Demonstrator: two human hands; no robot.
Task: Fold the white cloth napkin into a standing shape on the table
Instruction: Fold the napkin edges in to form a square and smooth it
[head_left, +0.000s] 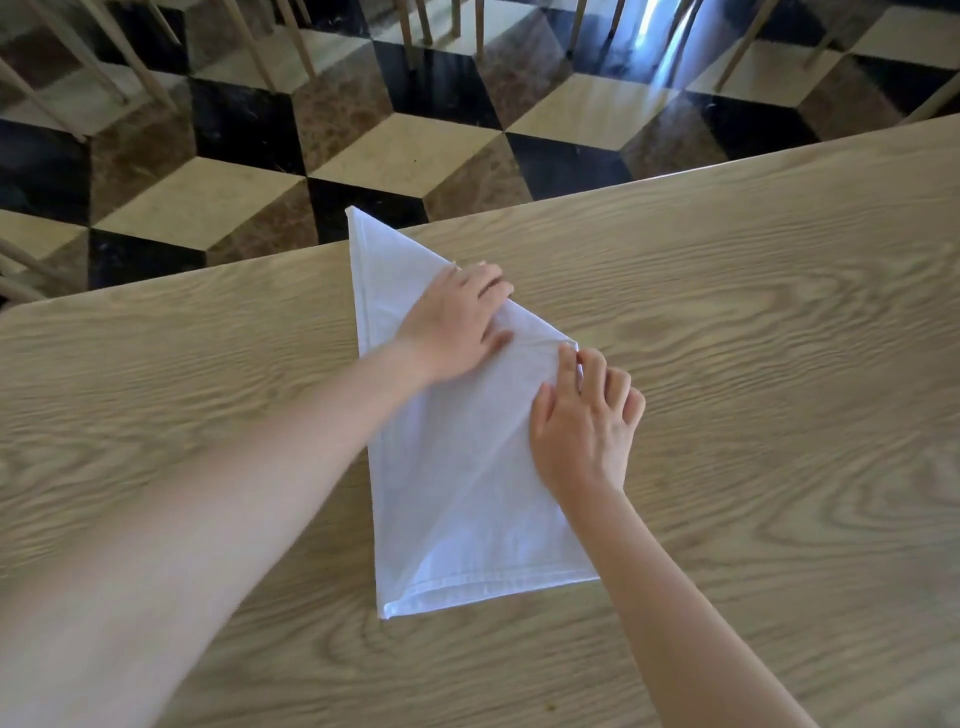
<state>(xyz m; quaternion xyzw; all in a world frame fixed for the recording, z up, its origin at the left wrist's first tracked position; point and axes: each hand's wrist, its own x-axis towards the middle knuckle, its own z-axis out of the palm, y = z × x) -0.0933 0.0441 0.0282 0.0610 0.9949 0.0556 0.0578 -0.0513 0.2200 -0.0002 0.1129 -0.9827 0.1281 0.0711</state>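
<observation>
The white cloth napkin (457, 467) is laid flat on the wooden table (753, 322), folded into a long pointed shape; its tip overhangs the table's far edge, above the patterned floor (260, 130). A slip seems the likeliest fault: if pressure is eased, the slanted fold at the napkin's right side could spring open, and a sideways push could drag the overhanging tip further off the table. Uneven creasing would probably leave a shape too limp to stand.

The left hand (454, 322) is spread flat, palm down, on the napkin's upper half, grasping nothing. The right hand (584, 421) is loosely curled, its fingertips (569, 358) pressed at the napkin's right corner; whether cloth is pinched there cannot be told.
</observation>
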